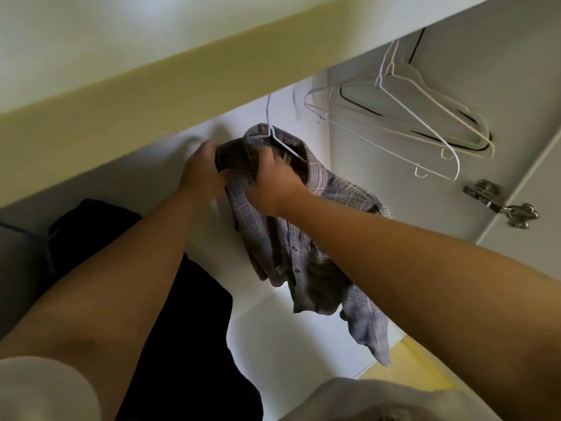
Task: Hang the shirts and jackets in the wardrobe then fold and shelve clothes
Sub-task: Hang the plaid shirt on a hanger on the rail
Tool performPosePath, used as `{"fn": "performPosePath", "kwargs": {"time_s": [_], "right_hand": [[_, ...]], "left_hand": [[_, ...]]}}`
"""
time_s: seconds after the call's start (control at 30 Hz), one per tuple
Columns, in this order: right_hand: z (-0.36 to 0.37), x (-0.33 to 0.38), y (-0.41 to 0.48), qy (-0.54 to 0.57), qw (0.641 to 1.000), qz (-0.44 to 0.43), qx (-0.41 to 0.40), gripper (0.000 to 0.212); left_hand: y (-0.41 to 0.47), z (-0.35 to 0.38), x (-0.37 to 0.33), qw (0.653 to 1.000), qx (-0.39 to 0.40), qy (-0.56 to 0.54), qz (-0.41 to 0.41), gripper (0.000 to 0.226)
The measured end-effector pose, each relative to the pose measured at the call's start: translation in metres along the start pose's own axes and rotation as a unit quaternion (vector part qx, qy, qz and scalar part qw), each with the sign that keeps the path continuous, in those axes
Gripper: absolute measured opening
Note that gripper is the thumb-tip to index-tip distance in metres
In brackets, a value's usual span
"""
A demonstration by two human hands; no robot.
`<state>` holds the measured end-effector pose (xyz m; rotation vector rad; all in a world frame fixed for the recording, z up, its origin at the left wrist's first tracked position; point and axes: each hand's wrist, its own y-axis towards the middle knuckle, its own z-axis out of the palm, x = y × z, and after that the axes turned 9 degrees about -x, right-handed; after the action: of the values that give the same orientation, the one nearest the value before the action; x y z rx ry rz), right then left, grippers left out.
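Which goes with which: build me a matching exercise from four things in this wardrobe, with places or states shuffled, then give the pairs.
1 plaid shirt
2 bare hangers
3 dark garment
4 metal hinge

A fixed to the door
B held at the collar by left hand and right hand
C hanging left of the plaid shirt
D hanging empty, upper right

Pairs: 1-B, 2-D, 3-C, 4-A
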<state>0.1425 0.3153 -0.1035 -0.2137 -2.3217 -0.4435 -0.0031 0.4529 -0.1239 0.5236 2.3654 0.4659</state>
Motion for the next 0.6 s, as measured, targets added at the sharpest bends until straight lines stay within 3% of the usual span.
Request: {"fn": "performPosePath", "kwargs": {"time_s": [0.1, 0.23, 0.37, 0.47, 0.6], "right_hand": [[0.006, 0.002, 0.008, 0.145, 0.983, 0.101, 0.046, 0.082], [0.007, -0.005, 0.010, 0.170, 0.979, 0.105, 0.048, 0.089], [0.001, -0.014, 0.008, 0.184, 0.977, 0.097, 0.049, 0.070], [-0.003, -0.018, 0.006, 0.149, 0.983, 0.077, 0.069, 0.041], [-0.002, -0.014, 0.006, 0.144, 0.984, 0.078, 0.064, 0.035]], "left_hand": [[0.006, -0.001, -0.004, 0.999, 0.036, 0.002, 0.036, 0.075], [0.007, -0.003, 0.000, 0.996, 0.055, 0.042, 0.049, 0.056], [-0.006, -0.013, 0.013, 0.998, 0.029, 0.050, 0.014, 0.033], [-0.016, -0.028, 0.025, 0.996, 0.075, 0.052, -0.005, 0.017], [-0.036, -0.037, 0.031, 0.984, 0.142, -0.038, -0.099, 0.030]]}}
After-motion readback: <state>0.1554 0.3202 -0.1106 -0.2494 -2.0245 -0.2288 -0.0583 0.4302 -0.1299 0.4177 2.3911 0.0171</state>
